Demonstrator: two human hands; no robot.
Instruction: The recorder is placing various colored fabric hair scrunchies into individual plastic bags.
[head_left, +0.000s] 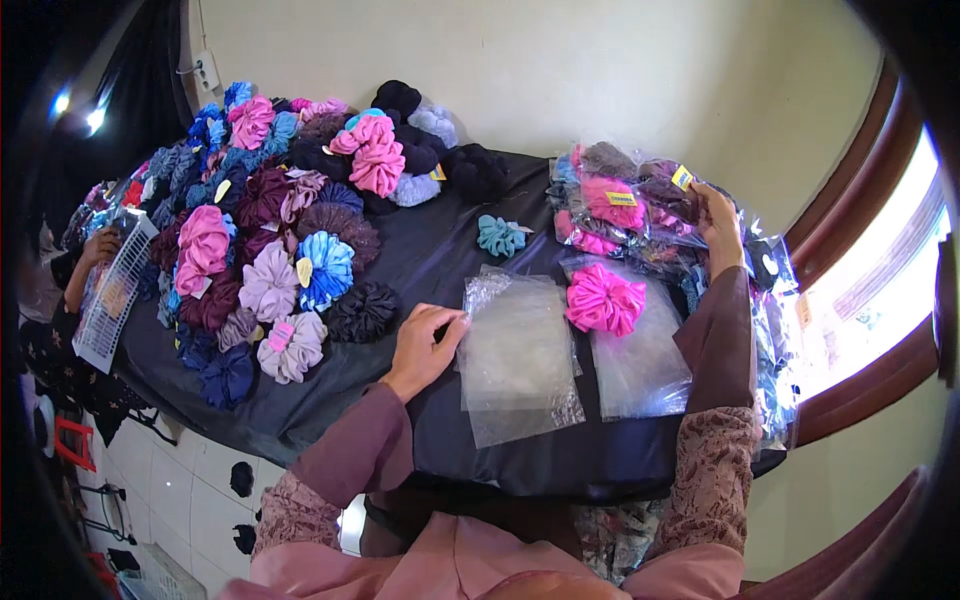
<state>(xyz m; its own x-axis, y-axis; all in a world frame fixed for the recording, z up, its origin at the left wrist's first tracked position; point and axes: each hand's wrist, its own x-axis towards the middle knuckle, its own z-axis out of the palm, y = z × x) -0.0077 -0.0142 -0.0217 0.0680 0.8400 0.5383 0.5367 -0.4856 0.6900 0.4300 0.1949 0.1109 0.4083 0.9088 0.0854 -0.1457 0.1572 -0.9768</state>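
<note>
My left hand is at the left edge of a stack of clear plastic bags, thumb and fingertips close together. I cannot tell whether it pinches a bag. At the back right, my right hand grips a bagged dark maroon scrunchie with a yellow label, on top of a pile of bagged scrunchies. A bright pink scrunchie lies on a second stack of clear bags. Behind the first stack sits a teal scrunchie with a small tag.
A large heap of loose scrunchies covers the left of the black-covered table. At far left another person's hand is beside a white plastic basket. More packed bags line the right edge, by a window.
</note>
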